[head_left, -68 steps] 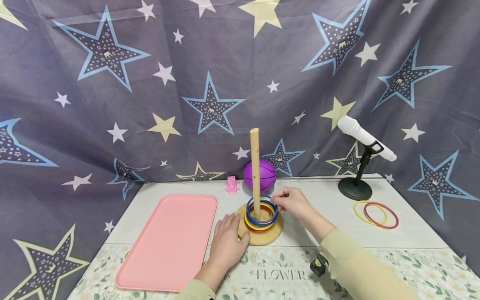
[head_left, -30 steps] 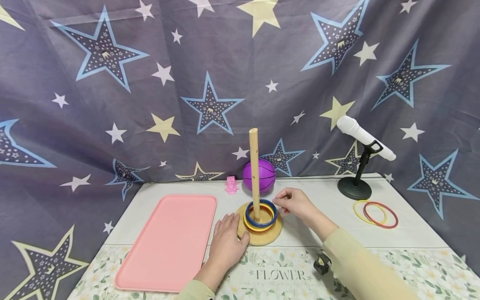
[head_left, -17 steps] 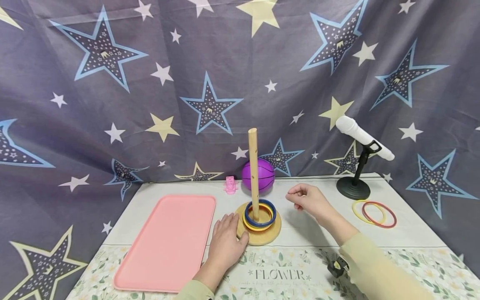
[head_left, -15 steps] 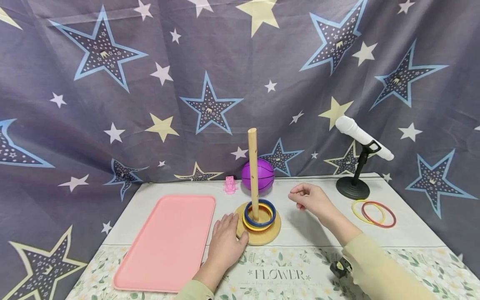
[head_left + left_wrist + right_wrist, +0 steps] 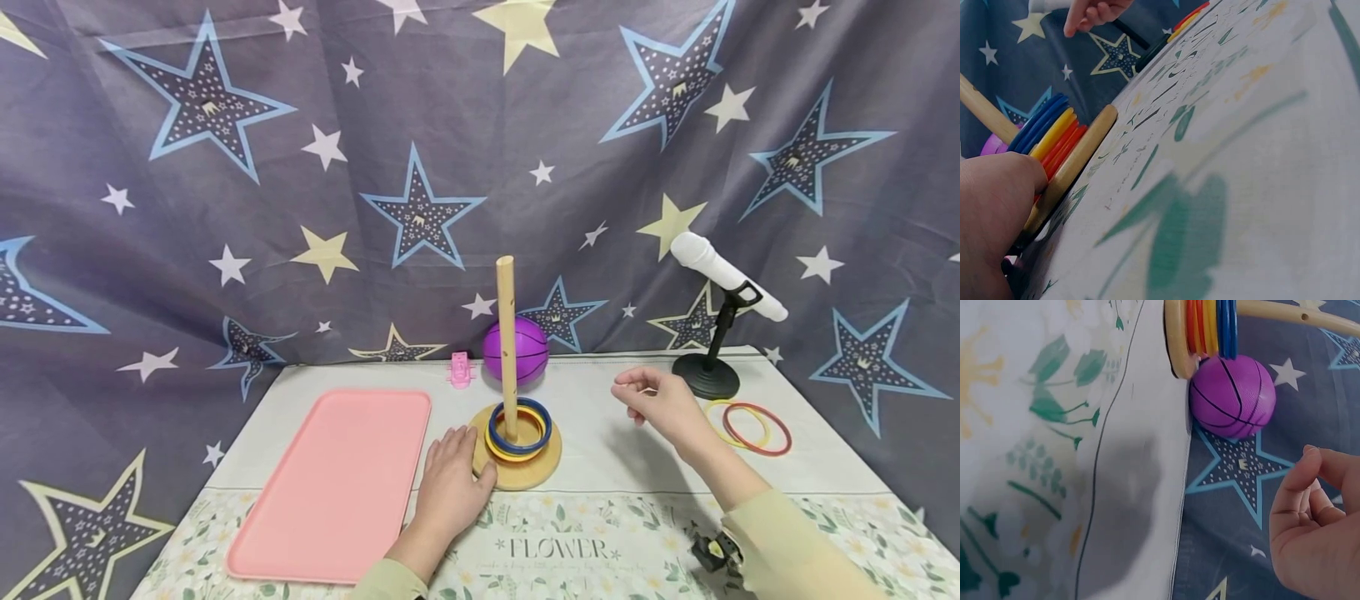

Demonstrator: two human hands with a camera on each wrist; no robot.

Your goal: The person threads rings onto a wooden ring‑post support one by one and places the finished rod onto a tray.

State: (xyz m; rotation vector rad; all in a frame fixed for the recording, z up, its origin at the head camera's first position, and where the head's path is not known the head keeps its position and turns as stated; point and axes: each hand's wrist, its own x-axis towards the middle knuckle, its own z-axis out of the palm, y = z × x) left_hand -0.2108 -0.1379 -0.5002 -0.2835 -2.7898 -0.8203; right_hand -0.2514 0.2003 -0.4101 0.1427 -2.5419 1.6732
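A wooden peg (image 5: 507, 333) stands upright on a round wooden base (image 5: 521, 477). Stacked around its foot are several rings; blue ones (image 5: 546, 436) lie on top, with yellow (image 5: 1053, 134) and red ones (image 5: 1064, 150) under them. My left hand (image 5: 452, 492) rests at the left edge of the base, fingers extended, thumb at its front. My right hand (image 5: 667, 408) hovers over the table between the peg and two loose rings, its fingers loosely bent around nothing. Those loose rings, one yellow (image 5: 712, 422) and one red (image 5: 785, 433), overlap on the table at the right.
To the left lies a pink tray (image 5: 337, 492). Behind the peg are a purple ball (image 5: 531, 350) and a small pink toy (image 5: 461, 370). A white microphone (image 5: 727, 273) on a black stand (image 5: 707, 379) is at the back right. A star-patterned curtain (image 5: 420, 83) hangs behind.
The right hand let go of a blue ring, which dropped from a tilt to lie flat on the stack. That hand then moved right, away from the peg. The left hand stayed put.
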